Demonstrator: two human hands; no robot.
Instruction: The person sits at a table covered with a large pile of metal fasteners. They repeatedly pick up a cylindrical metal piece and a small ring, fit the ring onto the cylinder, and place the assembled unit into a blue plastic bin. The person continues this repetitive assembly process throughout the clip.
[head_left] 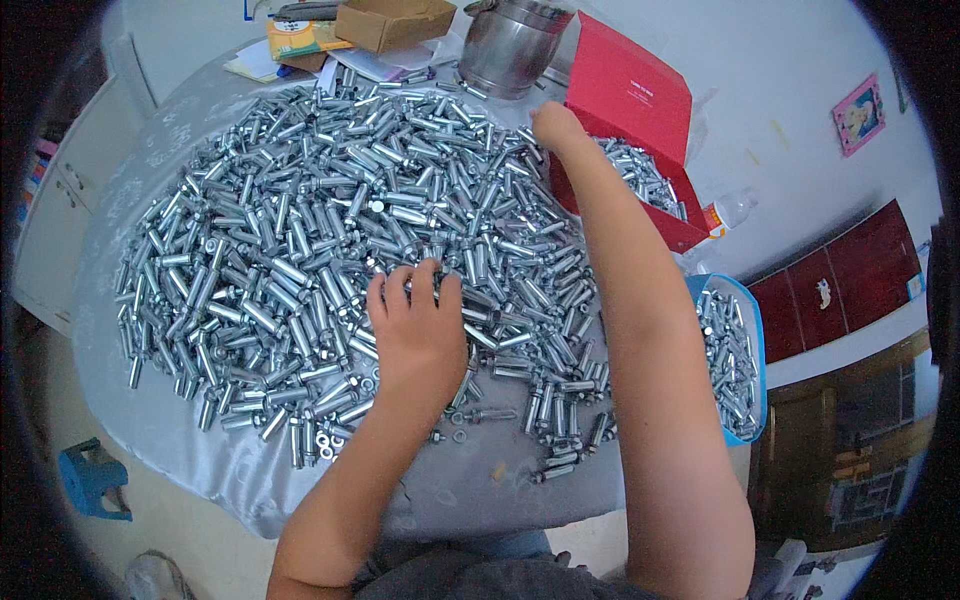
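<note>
A broad heap of silver expansion anchor bolts [300, 220] covers much of the table. My left hand [420, 325] rests palm down on the near middle of the heap, its fingers spread over the bolts. Stretched far forward, my right hand [558, 128] is curled beside the left wall of an open red box [685, 232]. Its fingertips are hidden, so anything in them cannot be made out. More bolts [640, 170] lie inside the box, whose lid stands raised. Loose washers [326, 446] are scattered at the heap's near edge.
Right of my right forearm, a blue-rimmed bin [761, 375] holds more bolts. A steel pot [513, 48] and a cardboard box [395, 22] stand at the back. A plastic bottle [732, 210] is beside the red box. A blue stool [93, 480] stands at lower left.
</note>
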